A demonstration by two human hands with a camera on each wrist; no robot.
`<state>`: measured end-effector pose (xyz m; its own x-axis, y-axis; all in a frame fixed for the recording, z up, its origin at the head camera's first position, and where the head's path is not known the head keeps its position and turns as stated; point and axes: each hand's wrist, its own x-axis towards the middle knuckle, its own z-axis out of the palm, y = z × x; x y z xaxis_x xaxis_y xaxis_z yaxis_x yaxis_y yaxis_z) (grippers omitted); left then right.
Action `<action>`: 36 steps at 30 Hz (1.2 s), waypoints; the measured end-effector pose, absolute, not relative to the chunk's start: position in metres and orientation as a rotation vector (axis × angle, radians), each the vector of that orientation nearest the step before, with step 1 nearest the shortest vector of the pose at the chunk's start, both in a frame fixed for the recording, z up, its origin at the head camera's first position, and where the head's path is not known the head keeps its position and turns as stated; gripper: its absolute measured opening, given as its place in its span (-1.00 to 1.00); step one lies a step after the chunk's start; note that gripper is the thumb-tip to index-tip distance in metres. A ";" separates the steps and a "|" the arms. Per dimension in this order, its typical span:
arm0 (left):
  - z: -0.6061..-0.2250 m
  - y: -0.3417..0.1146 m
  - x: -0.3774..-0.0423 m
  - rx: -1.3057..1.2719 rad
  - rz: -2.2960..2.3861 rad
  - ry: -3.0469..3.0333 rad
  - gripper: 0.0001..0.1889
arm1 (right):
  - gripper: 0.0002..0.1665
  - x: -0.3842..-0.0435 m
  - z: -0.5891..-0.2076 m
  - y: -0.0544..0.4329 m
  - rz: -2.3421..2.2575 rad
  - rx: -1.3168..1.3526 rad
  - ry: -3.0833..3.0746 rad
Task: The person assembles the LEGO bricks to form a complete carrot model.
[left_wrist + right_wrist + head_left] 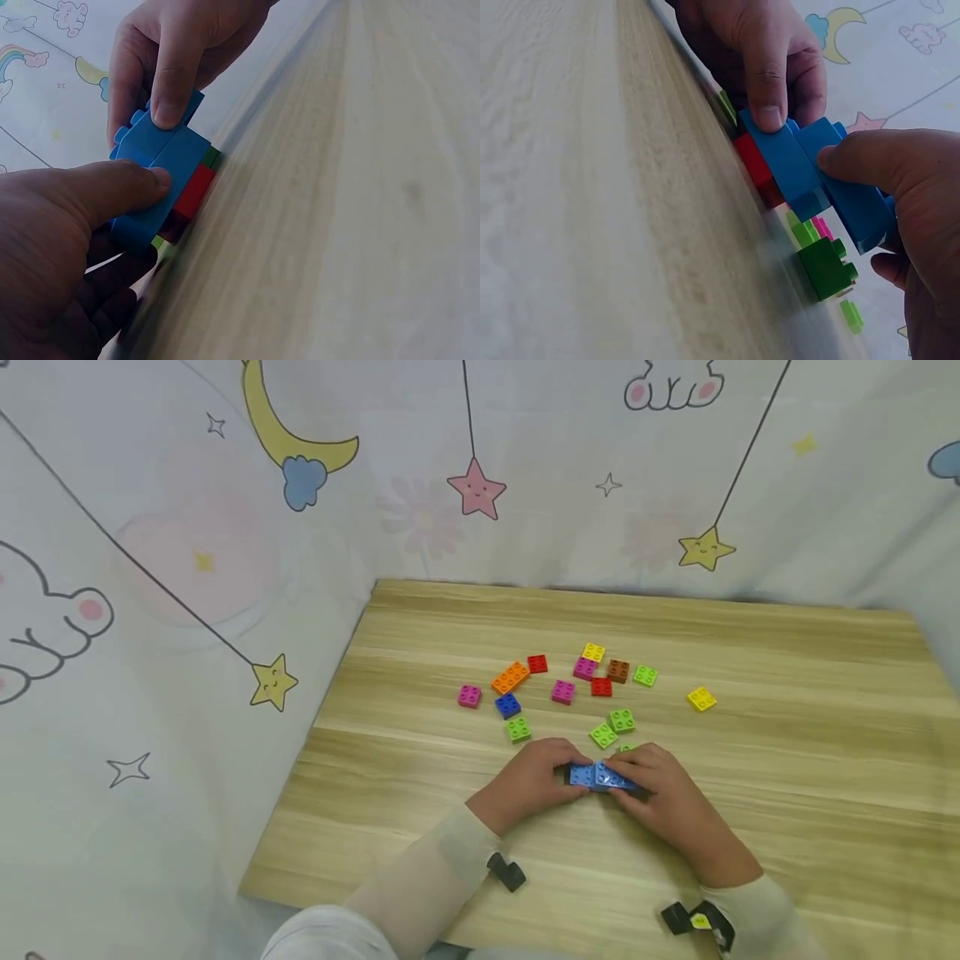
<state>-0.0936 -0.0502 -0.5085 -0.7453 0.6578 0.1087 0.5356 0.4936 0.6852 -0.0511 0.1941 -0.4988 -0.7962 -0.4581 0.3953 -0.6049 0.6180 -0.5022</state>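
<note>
Two light-blue toy building bricks sit one over the other, offset lengthwise, near the front middle of the table. The left hand pinches the lower blue brick at its left end, thumb along its near side. Gripping the upper blue brick from the right is the right hand, its thumb on the near side. A red brick lies directly under the lower blue brick in both wrist views; whether they are joined, I cannot tell. The head view hides the red brick behind the hands.
Beyond the hands lie several loose bricks, including lime green, dark blue, orange and yellow. A dark green brick stands close to the blue ones. A patterned cloth hangs behind the wooden table.
</note>
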 end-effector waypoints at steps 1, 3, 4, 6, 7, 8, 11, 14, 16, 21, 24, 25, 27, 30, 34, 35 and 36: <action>-0.509 -0.050 -0.094 1.033 1.088 2.565 -0.65 | -0.52 -0.051 -0.499 0.194 0.935 0.871 -2.611; -0.509 -0.051 -0.094 1.030 1.081 2.566 -0.65 | -0.52 -0.051 -0.500 0.193 0.926 0.865 -2.602; -0.509 -0.051 -0.094 1.029 1.074 2.568 -0.65 | -0.52 -0.051 -0.501 0.193 0.927 0.864 -2.593; -0.509 -0.051 -0.094 1.029 1.057 2.575 -0.65 | -0.52 -0.051 -0.502 0.193 0.921 0.863 -2.578; -0.509 -0.051 -0.094 1.030 1.049 2.579 -0.64 | -0.52 -0.051 -0.503 0.193 0.921 0.867 -2.570; -0.509 -0.051 -0.094 1.032 1.043 2.584 -0.64 | -0.52 -0.052 -0.504 0.192 0.920 0.872 -2.560; -0.508 -0.052 -0.094 1.026 1.042 2.593 -0.64 | -0.51 -0.054 -0.504 0.191 0.915 0.896 -2.531; -0.506 -0.052 -0.094 1.010 1.045 2.588 -0.64 | -0.50 -0.054 -0.504 0.190 0.908 0.914 -2.515; -0.506 -0.052 -0.093 1.005 1.040 2.580 -0.64 | -0.50 -0.054 -0.504 0.190 0.901 0.914 -2.513; -0.505 -0.053 -0.093 0.981 1.096 2.606 -0.60 | -0.50 -0.052 -0.504 0.191 0.878 0.902 -2.521; -0.501 -0.058 -0.102 0.923 1.215 2.706 -0.61 | -0.49 -0.053 -0.505 0.193 0.857 0.907 -2.514; -0.500 -0.060 -0.108 0.893 1.247 2.764 -0.61 | -0.49 -0.053 -0.505 0.193 0.857 0.912 -2.509; -0.498 -0.068 -0.123 0.789 1.303 2.873 -0.63 | -0.48 -0.053 -0.506 0.194 0.860 0.917 -2.498; -0.494 -0.078 -0.150 0.542 1.259 3.024 -0.60 | -0.48 -0.053 -0.507 0.194 0.872 0.918 -2.485; -0.493 -0.087 -0.179 0.202 1.087 3.094 -0.55 | -0.49 -0.052 -0.507 0.193 0.886 0.906 -2.493; -0.493 -0.088 -0.184 0.145 1.041 3.101 -0.55 | -0.50 -0.052 -0.507 0.193 0.888 0.901 -2.497; -0.493 -0.088 -0.189 0.099 0.998 3.107 -0.55 | -0.50 -0.052 -0.507 0.193 0.888 0.896 -2.500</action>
